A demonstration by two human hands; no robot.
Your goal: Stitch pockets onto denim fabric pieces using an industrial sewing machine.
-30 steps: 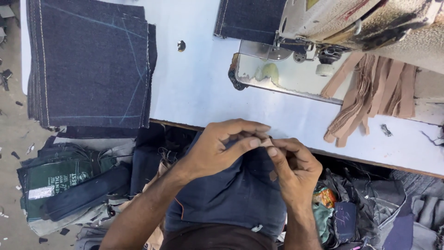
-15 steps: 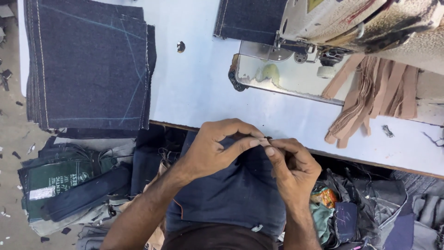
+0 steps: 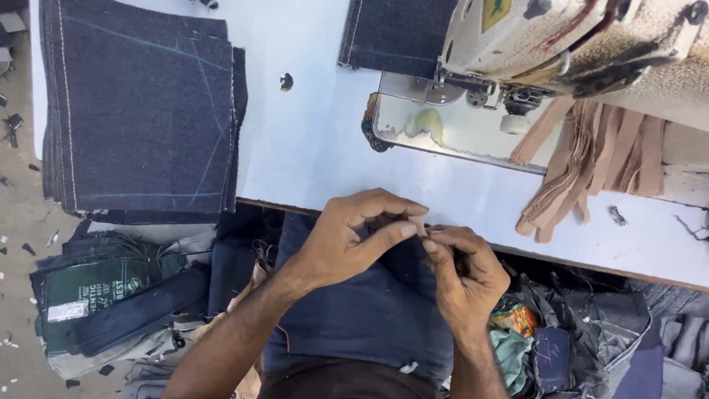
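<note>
Head view, item held: small pale strip (image 3: pixel 418 224), pinched between both hands just in front of the table edge, above the lap; mostly hidden by fingers, so its kind cannot be told.
Left hand (image 3: pixel 351 236): curled, thumb and forefinger closed on the strip from the left.
Right hand (image 3: pixel 464 273): fingers bent inward, fingertips gripping the same strip from the right; the two hands touch at the tips.
Lap cloth: dark blue denim piece (image 3: pixel 369 318), lying under both hands and forearms.
Table (image 3: pixel 310 148): white top with a brown front edge, just beyond the hands.
Sewing machine (image 3: pixel 561 44): worn cream body at upper right, metal bed plate (image 3: pixel 443 125) beneath it.
Tan strips (image 3: pixel 591 162): bundle hanging over the table right of the plate, near the right hand.
Denim stack (image 3: pixel 140 111): squared pile of dark panels with chalk lines, far left on the table, well apart from the hands.
Denim panel (image 3: pixel 399 33): one piece at the top, beside the machine.
Floor pile, left: green printed cloth (image 3: pixel 81 292) and denim scraps.
Floor pile, right: mixed scraps (image 3: pixel 546 332), grey, teal, orange.
</note>
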